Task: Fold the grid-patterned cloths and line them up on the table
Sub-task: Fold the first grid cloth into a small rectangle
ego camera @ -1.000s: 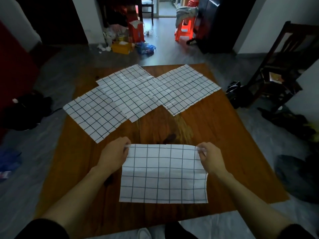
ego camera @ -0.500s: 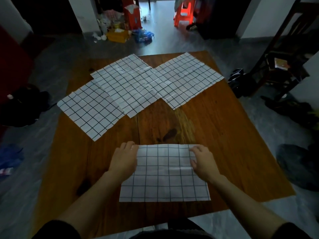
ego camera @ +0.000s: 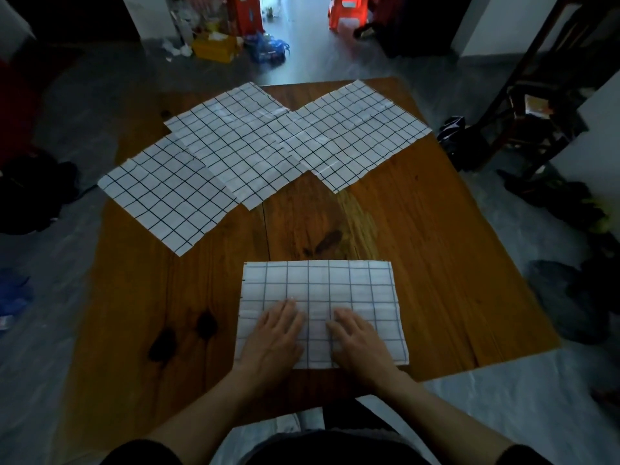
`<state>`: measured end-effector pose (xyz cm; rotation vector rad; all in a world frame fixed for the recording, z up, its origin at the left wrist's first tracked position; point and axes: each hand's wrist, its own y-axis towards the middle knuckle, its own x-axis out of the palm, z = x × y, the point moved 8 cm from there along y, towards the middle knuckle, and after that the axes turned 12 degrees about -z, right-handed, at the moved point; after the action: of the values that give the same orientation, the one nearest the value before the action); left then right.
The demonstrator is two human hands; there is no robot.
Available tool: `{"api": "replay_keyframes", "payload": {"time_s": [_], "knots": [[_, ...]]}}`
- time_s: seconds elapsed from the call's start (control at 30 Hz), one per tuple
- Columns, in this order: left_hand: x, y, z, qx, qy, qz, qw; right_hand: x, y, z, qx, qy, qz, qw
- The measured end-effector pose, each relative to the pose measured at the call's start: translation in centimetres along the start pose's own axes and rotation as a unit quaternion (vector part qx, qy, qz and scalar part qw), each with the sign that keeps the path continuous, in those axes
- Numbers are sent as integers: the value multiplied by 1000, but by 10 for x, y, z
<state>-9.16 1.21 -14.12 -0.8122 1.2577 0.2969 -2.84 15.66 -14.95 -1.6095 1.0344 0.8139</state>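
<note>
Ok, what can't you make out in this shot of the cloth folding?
- Head view: how many layers the folded cloth has; its top hides any below.
- The cloth's near edge under the left hand and right hand.
- Where the middle cloth covers parts of the left cloth and right cloth.
- Floor clutter: blurred, dim.

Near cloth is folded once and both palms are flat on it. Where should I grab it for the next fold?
Probably the folded cloth by its right short edge, a hand at each corner, swinging it left. It lies flat, wider than deep. The left hand and right hand sit mid-cloth.
</note>
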Motion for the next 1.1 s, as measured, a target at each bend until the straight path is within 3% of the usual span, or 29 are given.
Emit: {"api": "replay_keyframes", "payload": {"time_s": [0.4,0.8,1.1], "knots": [[10,-25,-49,-48,-12,14,999,8,-54,59,95,28,-8,995],[5,-26,14,32,-49,27,998,0,-38,-8,77,60,65,993],[10,-39,-17,13,-42,15,999,5,-70,50,166,127,74,975]]}}
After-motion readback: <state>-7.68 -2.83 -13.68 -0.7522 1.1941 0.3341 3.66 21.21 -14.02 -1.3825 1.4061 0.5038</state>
